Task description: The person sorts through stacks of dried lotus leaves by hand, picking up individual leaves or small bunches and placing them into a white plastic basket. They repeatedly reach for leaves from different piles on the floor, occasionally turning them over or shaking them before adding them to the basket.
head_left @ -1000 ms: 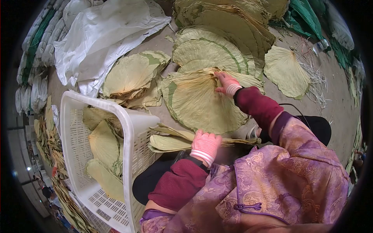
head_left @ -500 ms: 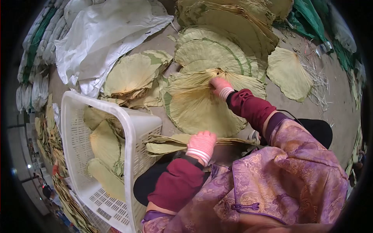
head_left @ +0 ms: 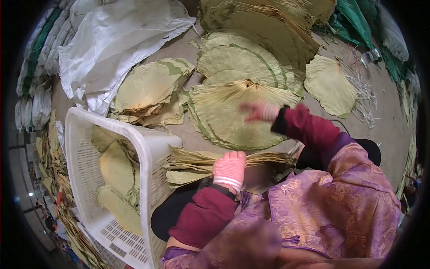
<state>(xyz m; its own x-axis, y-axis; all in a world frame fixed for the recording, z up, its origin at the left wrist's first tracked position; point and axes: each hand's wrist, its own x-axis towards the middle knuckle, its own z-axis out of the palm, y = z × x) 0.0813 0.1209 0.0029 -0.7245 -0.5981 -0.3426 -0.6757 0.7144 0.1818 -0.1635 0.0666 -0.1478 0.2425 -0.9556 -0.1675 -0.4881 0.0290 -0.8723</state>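
My left hand (head_left: 229,169), in a pink striped glove, is closed on a bundle of folded dried leaves (head_left: 190,166) lying across my lap beside the basket. The bundle's edges face up and it reaches right towards my knee. My right hand (head_left: 257,111), blurred by motion, hovers over a flat stack of large round pale green leaves (head_left: 224,121) on the ground, its fingers apart and nothing in them. The pleated upper edge of that stack has small dark holes near its middle.
A white plastic basket (head_left: 145,172) lies tipped at the left with leaves inside. Smaller leaf piles (head_left: 148,87) and a white sheet (head_left: 112,40) are beyond it. Taller leaf stacks (head_left: 268,31) stand at the top; a single leaf (head_left: 330,85) and pale strips (head_left: 365,96) lie right.
My right hand has come off the pleated edge of the stack and moved down, its fingers now spread. The bundle under my left hand looks thicker and more fanned out.
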